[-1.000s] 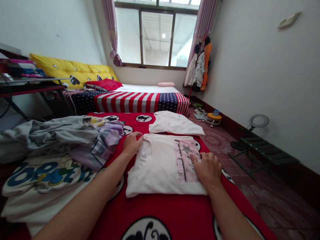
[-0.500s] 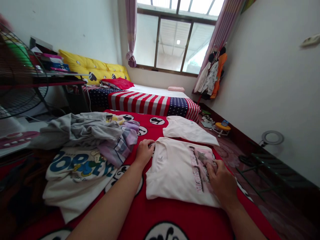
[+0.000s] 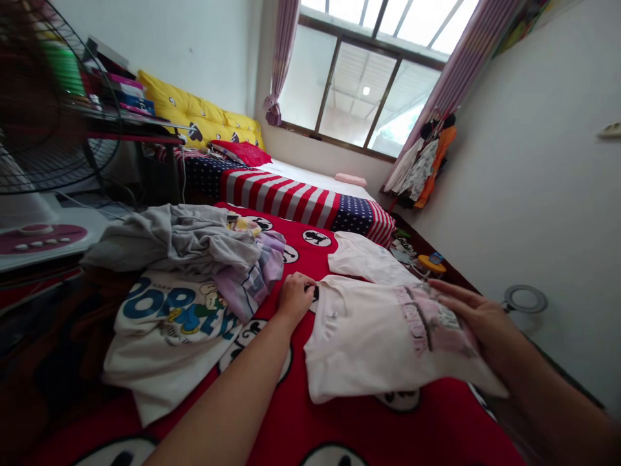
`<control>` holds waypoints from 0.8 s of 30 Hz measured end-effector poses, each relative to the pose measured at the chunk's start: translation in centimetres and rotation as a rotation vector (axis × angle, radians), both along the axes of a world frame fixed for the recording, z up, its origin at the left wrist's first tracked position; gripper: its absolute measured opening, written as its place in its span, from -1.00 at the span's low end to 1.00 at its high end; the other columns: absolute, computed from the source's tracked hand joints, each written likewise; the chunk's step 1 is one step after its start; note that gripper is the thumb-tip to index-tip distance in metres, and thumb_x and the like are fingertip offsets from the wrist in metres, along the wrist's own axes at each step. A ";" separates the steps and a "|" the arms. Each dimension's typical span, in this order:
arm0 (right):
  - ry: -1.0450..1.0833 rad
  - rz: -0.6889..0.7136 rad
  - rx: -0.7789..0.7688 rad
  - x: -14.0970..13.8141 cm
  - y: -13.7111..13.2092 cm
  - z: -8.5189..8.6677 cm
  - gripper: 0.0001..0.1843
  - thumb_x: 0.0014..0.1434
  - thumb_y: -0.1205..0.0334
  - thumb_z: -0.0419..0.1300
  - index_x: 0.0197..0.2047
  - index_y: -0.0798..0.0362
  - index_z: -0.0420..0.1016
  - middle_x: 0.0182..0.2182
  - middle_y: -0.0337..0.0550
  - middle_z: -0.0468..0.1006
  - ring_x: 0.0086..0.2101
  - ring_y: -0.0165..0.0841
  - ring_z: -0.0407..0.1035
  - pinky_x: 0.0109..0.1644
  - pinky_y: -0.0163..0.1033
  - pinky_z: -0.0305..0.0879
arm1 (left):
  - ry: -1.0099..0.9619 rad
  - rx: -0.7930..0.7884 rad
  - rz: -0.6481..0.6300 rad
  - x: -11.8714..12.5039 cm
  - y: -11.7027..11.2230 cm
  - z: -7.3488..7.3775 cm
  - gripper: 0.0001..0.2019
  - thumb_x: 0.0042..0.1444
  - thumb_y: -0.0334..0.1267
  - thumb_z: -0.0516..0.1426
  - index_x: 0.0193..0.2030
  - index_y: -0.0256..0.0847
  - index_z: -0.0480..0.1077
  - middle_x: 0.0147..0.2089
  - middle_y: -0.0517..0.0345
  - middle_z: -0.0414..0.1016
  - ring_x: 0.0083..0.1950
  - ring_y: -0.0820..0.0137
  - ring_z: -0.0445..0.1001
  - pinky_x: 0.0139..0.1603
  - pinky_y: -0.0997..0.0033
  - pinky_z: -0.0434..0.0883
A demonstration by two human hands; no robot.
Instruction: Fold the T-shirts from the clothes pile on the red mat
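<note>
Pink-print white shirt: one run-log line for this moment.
pink-print white shirt: printed end raised | left hand: at collar side | right hand: holding printed end | beneath: red blanket

head camera | forward, down | tilted | red cloth (image 3: 291, 417) near | window (image 3: 356, 94) far

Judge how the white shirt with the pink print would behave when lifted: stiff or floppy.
The pink-print shirt is likely floppy: its cloth bends where the right hand holds one end raised. It is probably light, as the fabric looks thin. It may crease easily, given wrinkles near its collar.
</note>
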State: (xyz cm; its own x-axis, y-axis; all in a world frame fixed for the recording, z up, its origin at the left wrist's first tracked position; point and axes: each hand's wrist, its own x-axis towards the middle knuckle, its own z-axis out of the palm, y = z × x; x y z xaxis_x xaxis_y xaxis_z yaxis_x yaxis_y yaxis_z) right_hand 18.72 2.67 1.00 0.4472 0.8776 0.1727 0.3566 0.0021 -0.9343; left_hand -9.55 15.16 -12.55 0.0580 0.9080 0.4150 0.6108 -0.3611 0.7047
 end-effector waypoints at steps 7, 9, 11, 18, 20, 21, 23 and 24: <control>-0.028 -0.117 0.015 -4.8 4.4 10.2 -0.65 0.05 0.43 0.24 -0.05 0.11 0.59 -0.21 0.14 0.61 -0.49 -0.38 0.46 -0.37 -0.20 0.39 | -0.012 -0.025 -0.005 0.0 0.1 -0.1 -0.83 0.06 -0.42 0.14 -0.30 -0.18 0.57 -0.19 0.06 0.53 -0.08 0.27 0.42 0.04 0.31 0.34; -0.106 -0.117 0.043 -5.7 7.0 11.4 -0.64 0.07 0.44 0.24 -0.02 0.20 0.57 -0.22 0.13 0.61 -0.50 -0.45 0.44 -0.34 -0.22 0.37 | -0.011 -0.030 -0.012 -0.1 0.0 0.2 -0.83 0.06 -0.44 0.14 -0.30 -0.18 0.57 -0.19 0.07 0.53 -0.07 0.27 0.42 0.05 0.31 0.34; -0.148 -0.109 0.092 -6.0 9.8 12.6 -0.62 0.08 0.43 0.24 0.01 0.25 0.55 -0.19 0.14 0.60 -0.45 -0.46 0.45 -0.31 -0.24 0.35 | -0.009 -0.036 -0.014 -0.1 -0.1 0.4 -0.82 0.05 -0.45 0.14 -0.30 -0.18 0.56 -0.19 0.07 0.53 -0.07 0.27 0.42 0.06 0.30 0.33; -0.224 -0.014 0.334 -2.0 18.2 16.2 -0.55 0.03 0.39 0.27 0.03 0.26 0.52 -0.14 0.09 0.58 -0.24 -0.37 0.52 -0.22 -0.31 0.35 | -0.005 -0.052 -0.009 0.1 0.3 0.1 -0.85 0.05 -0.42 0.15 -0.33 -0.16 0.55 -0.20 0.10 0.52 -0.09 0.26 0.42 0.02 0.28 0.35; -0.269 -0.022 0.301 0.7 20.1 15.0 -0.53 0.08 0.36 0.25 0.09 0.22 0.47 -0.07 0.10 0.56 -0.23 -0.41 0.51 -0.20 -0.33 0.34 | 0.000 -0.045 -0.003 0.2 0.5 -0.1 -0.85 0.06 -0.41 0.15 -0.33 -0.14 0.55 -0.20 0.11 0.51 -0.09 0.26 0.41 0.02 0.28 0.34; -0.297 -0.042 0.264 2.1 20.8 13.8 -0.52 0.11 0.35 0.23 0.13 0.21 0.44 -0.04 0.11 0.55 -0.24 -0.42 0.50 -0.20 -0.33 0.35 | 0.005 -0.043 0.001 0.2 0.6 -0.2 -0.86 0.06 -0.40 0.15 -0.34 -0.13 0.55 -0.21 0.12 0.51 -0.09 0.26 0.41 0.01 0.28 0.34; -0.359 -0.096 0.169 5.0 21.6 10.2 -0.51 0.13 0.33 0.20 0.15 0.21 0.42 -0.05 0.13 0.56 -0.27 -0.39 0.50 -0.23 -0.29 0.37 | 0.013 -0.044 0.008 0.3 0.7 -0.4 -0.86 0.06 -0.39 0.15 -0.35 -0.12 0.54 -0.21 0.12 0.50 -0.10 0.27 0.41 0.01 0.29 0.34; -0.387 -0.117 0.125 6.3 21.7 8.0 -0.52 0.14 0.32 0.19 0.14 0.22 0.43 -0.11 0.13 0.58 -0.30 -0.36 0.50 -0.25 -0.25 0.38 | 0.018 -0.048 0.014 0.3 0.7 -0.4 -0.86 0.06 -0.39 0.15 -0.35 -0.11 0.54 -0.21 0.12 0.50 -0.10 0.27 0.41 0.00 0.29 0.34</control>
State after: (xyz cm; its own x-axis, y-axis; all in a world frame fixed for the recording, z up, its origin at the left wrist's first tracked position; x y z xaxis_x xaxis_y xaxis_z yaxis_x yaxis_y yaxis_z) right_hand 25.04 24.37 9.04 0.4239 0.7864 0.4493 0.6858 0.0453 -0.7264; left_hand -9.23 15.90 -12.95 0.0525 0.9276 0.3698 0.6280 -0.3186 0.7100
